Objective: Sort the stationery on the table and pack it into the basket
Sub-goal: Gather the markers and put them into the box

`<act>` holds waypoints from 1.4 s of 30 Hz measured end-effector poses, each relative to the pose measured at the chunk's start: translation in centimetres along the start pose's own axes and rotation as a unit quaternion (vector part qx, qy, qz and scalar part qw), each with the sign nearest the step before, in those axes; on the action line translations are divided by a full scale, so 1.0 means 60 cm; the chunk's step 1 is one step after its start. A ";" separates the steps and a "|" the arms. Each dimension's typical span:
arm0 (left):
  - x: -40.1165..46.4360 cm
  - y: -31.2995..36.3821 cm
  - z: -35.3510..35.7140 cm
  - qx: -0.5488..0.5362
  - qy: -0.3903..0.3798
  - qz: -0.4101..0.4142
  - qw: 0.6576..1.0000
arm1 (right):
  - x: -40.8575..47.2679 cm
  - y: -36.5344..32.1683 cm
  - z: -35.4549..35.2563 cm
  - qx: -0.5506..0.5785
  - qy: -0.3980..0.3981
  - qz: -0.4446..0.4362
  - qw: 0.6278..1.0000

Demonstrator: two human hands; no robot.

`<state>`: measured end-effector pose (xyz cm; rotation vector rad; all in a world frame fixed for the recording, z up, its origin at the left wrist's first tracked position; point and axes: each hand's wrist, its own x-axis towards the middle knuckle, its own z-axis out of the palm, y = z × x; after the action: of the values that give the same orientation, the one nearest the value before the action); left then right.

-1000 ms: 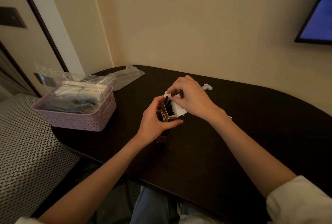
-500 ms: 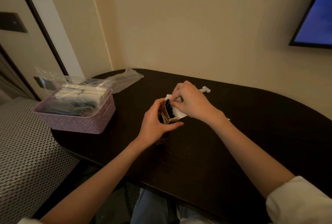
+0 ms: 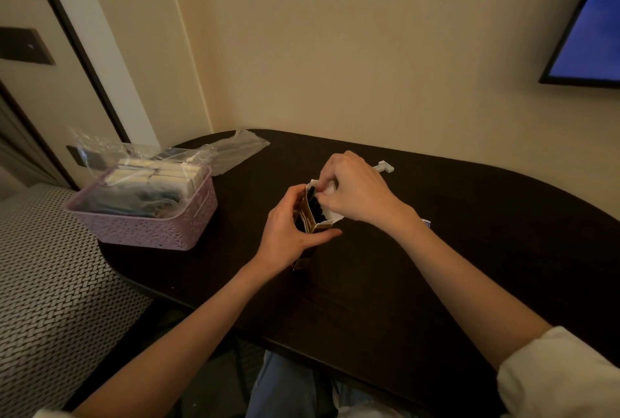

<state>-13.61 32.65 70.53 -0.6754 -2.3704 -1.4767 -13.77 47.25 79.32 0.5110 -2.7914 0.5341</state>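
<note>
Across a dark brown desk [image 3: 436, 266] with a rounded end, set into the corner of a beige-walled room, I see two bare forearms reaching in from the bottom edge. My left hand [image 3: 288, 229] curls around a small gold-and-white carton [image 3: 317, 218], holding it upright just above the middle of the desk; dark pieces show at its open top, though I cannot tell what they are. My right hand [image 3: 355, 193] has its fingers bent down, pinching the carton's white top flap. Just behind the right hand lies a small white T-shaped piece [image 3: 384, 167]. On the desk's left end sits a lilac lattice basket [image 3: 147, 226], packed with pale boxes and clear plastic bags. One more clear bag [image 3: 241, 149] lies flat beside it, near the wall. A screen [image 3: 590, 25] glowing blue hangs upper right. Woven black-and-white fabric [image 3: 43, 300] fills the lower left.
</note>
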 end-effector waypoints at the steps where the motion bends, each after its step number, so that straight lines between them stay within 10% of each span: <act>1: 0.000 0.000 0.000 0.000 0.000 0.001 1.000 | 0.000 -0.001 0.003 -0.007 -0.001 0.001 1.000; 42: 0.001 -0.012 -0.007 -0.007 0.019 -0.001 1.000 | 0.021 -0.029 0.030 0.006 -0.011 -0.024 1.000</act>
<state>-14.06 32.04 70.18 -0.6426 -2.3351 -1.4960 -14.58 44.65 78.63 0.5876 -2.7908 0.5392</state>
